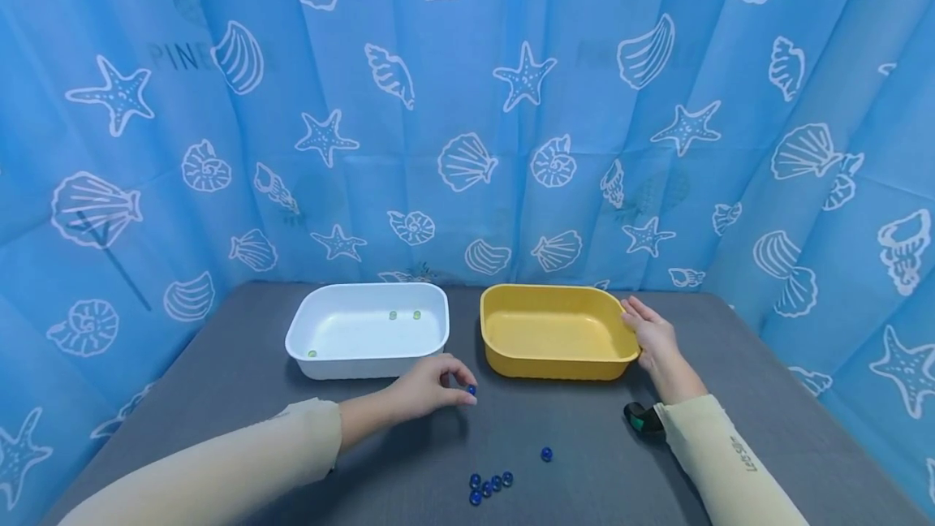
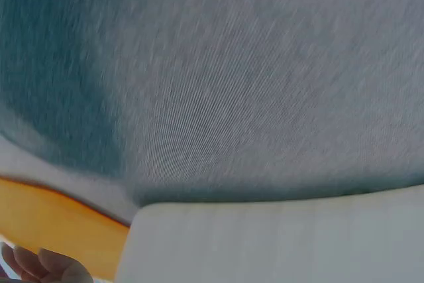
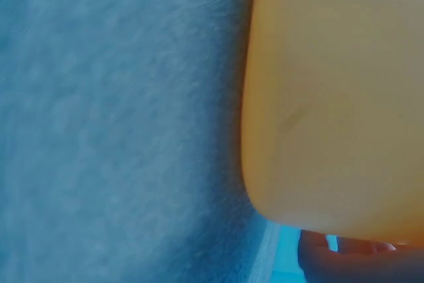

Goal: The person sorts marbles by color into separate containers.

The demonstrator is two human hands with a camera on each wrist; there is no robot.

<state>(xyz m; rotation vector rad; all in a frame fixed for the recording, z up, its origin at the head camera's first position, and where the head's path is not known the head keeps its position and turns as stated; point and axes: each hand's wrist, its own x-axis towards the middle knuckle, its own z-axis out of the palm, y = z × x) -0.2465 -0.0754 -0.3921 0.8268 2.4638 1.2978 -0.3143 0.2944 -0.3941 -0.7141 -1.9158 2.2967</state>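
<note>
In the head view my left hand [image 1: 431,386] pinches a blue marble [image 1: 471,390] between thumb and fingertips, just above the table in front of the gap between two basins. My right hand [image 1: 655,341] grips the right end of a yellow basin [image 1: 562,369] by its rim. That basin's visible floor holds nothing. The white basin [image 1: 343,368] to the left has 3 pale green marbles [image 1: 393,315] inside. Nearer the front edge lie several blue marbles [image 1: 487,489] in a cluster and a single blue marble [image 1: 547,454] off to the right. Left-hand fingers [image 2: 50,264] show at the left wrist view's corner.
A grey cloth [image 1: 409,461] covers the table. Beside the right sleeve lies a black object with a green patch [image 1: 643,419], partly hidden by the forearm. A blue curtain [image 1: 467,104] with white shell prints hangs behind the table and along its sides.
</note>
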